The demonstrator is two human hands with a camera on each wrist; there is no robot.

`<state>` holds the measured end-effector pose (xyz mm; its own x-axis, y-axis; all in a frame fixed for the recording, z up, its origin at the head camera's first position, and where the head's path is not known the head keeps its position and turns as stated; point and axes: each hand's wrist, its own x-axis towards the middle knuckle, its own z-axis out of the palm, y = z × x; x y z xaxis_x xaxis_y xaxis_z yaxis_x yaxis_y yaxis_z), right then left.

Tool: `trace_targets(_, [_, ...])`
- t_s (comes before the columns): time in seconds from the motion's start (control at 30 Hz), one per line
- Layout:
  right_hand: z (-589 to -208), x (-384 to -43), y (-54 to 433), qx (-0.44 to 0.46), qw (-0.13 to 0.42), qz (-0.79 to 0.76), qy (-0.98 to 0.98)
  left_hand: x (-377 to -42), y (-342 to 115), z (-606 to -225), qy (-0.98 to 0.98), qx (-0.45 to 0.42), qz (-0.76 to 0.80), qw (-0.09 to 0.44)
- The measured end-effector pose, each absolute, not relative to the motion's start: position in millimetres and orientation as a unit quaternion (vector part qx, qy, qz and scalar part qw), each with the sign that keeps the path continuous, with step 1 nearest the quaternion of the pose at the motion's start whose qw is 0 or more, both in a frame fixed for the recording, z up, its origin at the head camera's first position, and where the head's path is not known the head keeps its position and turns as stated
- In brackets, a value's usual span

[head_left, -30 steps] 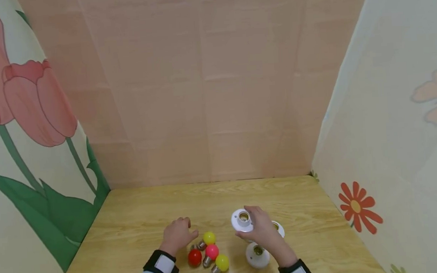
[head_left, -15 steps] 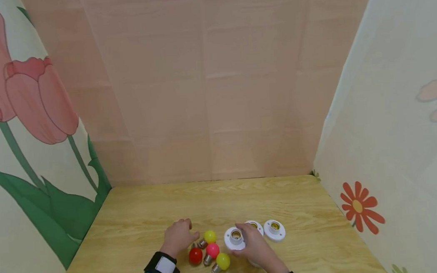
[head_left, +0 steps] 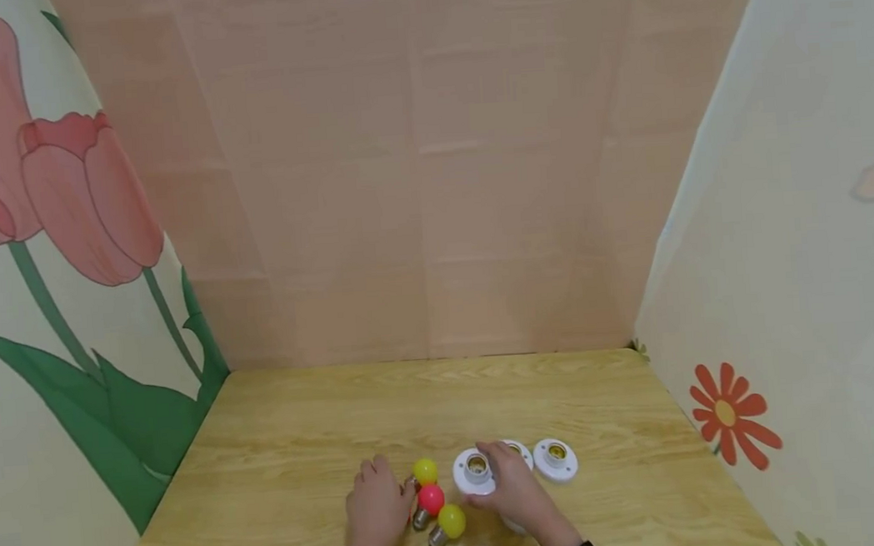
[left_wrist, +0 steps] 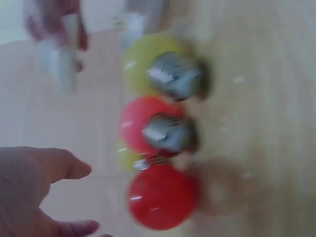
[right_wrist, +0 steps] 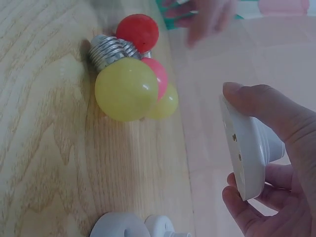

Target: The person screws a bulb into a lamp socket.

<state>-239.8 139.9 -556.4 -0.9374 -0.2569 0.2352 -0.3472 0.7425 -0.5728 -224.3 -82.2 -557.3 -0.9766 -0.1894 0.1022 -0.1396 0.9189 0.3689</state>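
Note:
My right hand (head_left: pixel 514 490) grips a round white lamp holder (head_left: pixel 464 477) by its rim, its socket facing up; the right wrist view shows the holder's base (right_wrist: pixel 247 148) raised off the table. My left hand (head_left: pixel 379 508) hovers just left of the bulbs, thumb and fingers apart and nothing between them. Nearest to it is a red bulb (left_wrist: pixel 163 197), mostly hidden by that hand in the head view. Beside it lie a pink bulb (head_left: pixel 432 499), a far yellow bulb (head_left: pixel 425 472) and a near yellow bulb (head_left: pixel 452 521), with metal screw bases.
A white lamp holder (head_left: pixel 556 460) stands on the wooden table (head_left: pixel 303 415) at right. Another lamp holder (head_left: pixel 521 451) is partly covered by my right hand, and a third (head_left: pixel 512 525) shows only an edge below it. Patterned sheets enclose the table's sides.
My right hand has brought the lamp holder leftward and nearer, uncovering the holders behind. In the last half second my left hand has moved right, covering the red bulb.

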Motion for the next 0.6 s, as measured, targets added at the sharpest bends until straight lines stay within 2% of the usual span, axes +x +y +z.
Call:
trace_targets(0.3, [-557.7, -238.2, 139.8, 0.164, 0.056, 0.328, -0.929, -216.2, -82.0, -583.2, -0.971, 0.116, -0.207, 0.016])
trace_targets(0.6, [-558.3, -235.0, 138.6, 0.163, 0.044, 0.337, -0.926, -217.0, -87.1, -569.5, -0.968, 0.117, -0.223, -0.013])
